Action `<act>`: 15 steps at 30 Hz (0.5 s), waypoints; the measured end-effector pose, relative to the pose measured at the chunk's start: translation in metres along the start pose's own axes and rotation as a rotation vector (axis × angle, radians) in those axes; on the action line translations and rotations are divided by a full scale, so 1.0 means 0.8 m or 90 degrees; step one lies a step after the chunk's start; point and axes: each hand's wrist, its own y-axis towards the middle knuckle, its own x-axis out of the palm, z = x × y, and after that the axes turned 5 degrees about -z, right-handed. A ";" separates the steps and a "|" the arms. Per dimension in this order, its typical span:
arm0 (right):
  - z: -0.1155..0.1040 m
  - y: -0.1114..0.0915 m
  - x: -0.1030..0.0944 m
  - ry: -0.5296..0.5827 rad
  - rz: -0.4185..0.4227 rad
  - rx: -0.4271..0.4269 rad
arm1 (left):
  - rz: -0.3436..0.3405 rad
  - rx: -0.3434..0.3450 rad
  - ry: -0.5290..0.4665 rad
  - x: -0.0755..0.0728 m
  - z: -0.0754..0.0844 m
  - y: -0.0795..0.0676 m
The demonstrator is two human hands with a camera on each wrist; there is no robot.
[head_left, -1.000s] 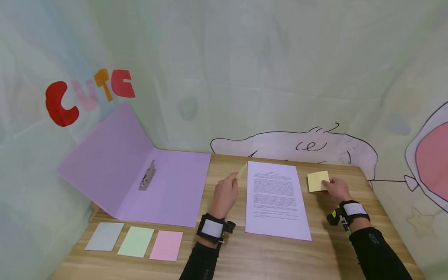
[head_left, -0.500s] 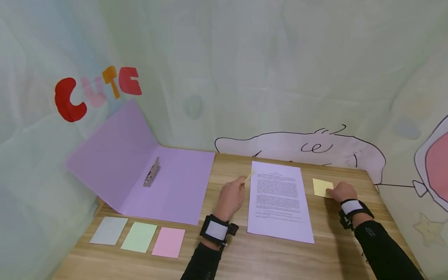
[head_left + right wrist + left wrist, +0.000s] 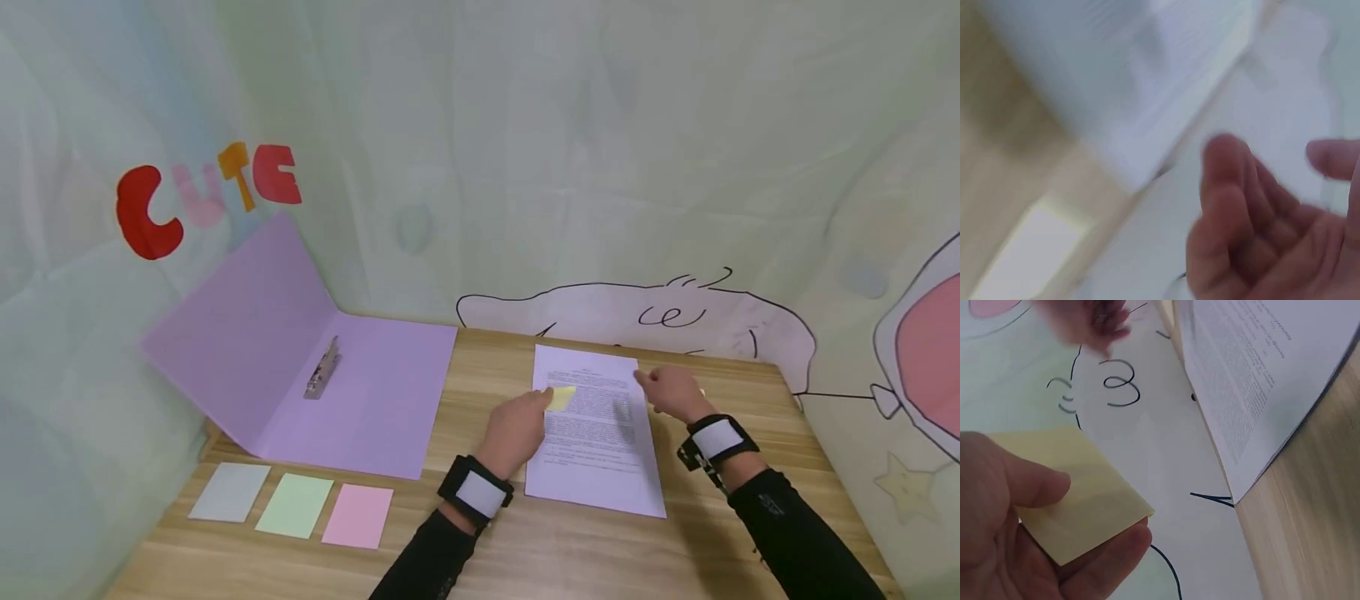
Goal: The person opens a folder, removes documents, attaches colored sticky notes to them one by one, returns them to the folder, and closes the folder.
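Note:
My left hand pinches a yellow sticky-note pad, thumb on top and fingers beneath. In the head view the pad overlaps the upper left of a printed sheet lying on the table. My right hand is at the sheet's upper right edge. In the right wrist view its thumb stands apart from the loosely bent fingers, with nothing between them. Another yellow sticky note lies on the table beyond the sheet, blurred there and almost wholly hidden behind the right hand in the head view.
On the left an open purple folder with a metal clip leans its cover on the wall. In front of it lie grey, green and pink sticky notes in a row. A printed curtain backs the wooden table.
My right hand has let go of the yellow note at the right and moved left to the sheet. My left hand has brought its yellow pad rightward over the sheet.

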 end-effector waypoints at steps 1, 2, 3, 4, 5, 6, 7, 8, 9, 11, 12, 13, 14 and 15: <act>-0.016 0.000 0.002 0.022 -0.027 -0.026 | -0.008 0.005 0.027 0.002 0.002 0.001; -0.031 0.000 0.005 0.039 -0.054 -0.048 | -0.019 0.008 0.048 0.003 0.005 0.002; -0.044 0.000 0.009 0.058 -0.085 -0.066 | -0.031 0.009 0.065 0.004 0.007 0.003; -0.055 0.000 0.012 0.077 -0.112 -0.087 | -0.039 0.012 0.079 0.006 0.010 0.005; -0.065 0.001 0.014 0.093 -0.139 -0.104 | -0.045 0.015 0.091 0.007 0.012 0.006; -0.073 0.001 0.017 0.106 -0.161 -0.118 | -0.048 0.020 0.103 0.008 0.014 0.007; -0.080 0.002 0.019 0.116 -0.178 -0.129 | -0.047 0.024 0.114 0.009 0.015 0.007; -0.084 0.003 0.022 0.118 -0.192 -0.134 | -0.045 0.027 0.124 0.011 0.017 0.008; -0.088 0.005 0.024 0.117 -0.204 -0.147 | -0.039 0.030 0.133 0.012 0.018 0.009; -0.092 0.009 0.029 0.102 -0.218 -0.168 | -0.032 0.033 0.144 0.016 0.019 0.011; -0.094 0.011 0.030 0.095 -0.222 -0.173 | -0.031 0.034 0.147 0.017 0.019 0.012; -0.094 0.013 0.033 0.091 -0.227 -0.178 | -0.034 0.034 0.149 0.019 0.019 0.014; -0.094 0.014 0.034 0.088 -0.230 -0.185 | -0.038 0.034 0.150 0.021 0.019 0.015; -0.094 0.016 0.035 0.088 -0.233 -0.192 | -0.040 0.035 0.151 0.023 0.019 0.016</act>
